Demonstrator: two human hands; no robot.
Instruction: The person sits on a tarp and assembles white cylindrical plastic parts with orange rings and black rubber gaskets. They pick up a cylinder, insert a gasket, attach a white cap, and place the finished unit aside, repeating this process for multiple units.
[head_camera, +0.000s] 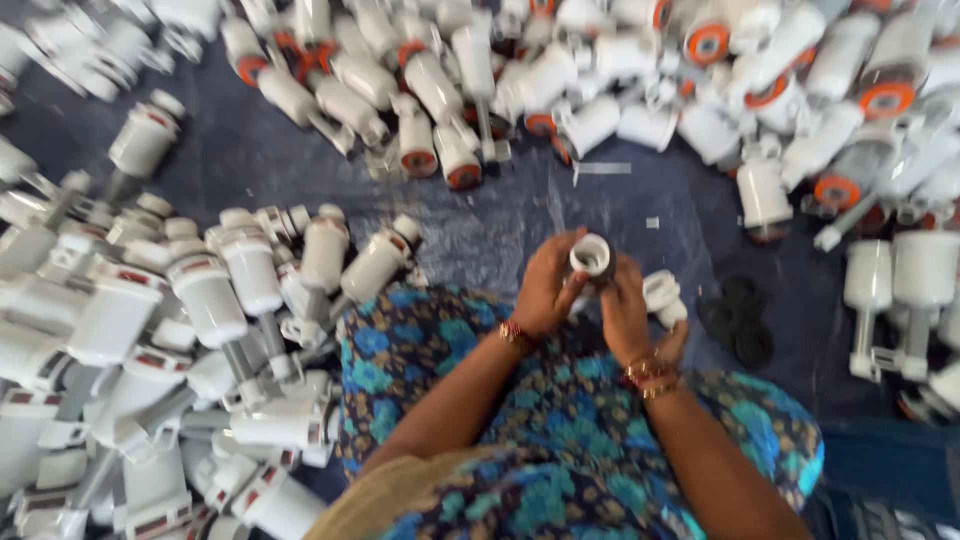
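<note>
Blue flowered cloth (560, 440) over knees, nearest. Left hand (545, 290) and right hand (625, 310): fingers pinching white plastic cylinder (590, 255) between them. White fitting (665, 298) just right of fingers. Black rings (738, 318) beyond.

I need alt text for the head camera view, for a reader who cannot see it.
Two hands, the left hand and right hand, hold a small white plastic cylinder together above a lap in blue floral fabric. Heaps of white plastic parts, some with orange rings, cover the dark blue sheet around.
</note>
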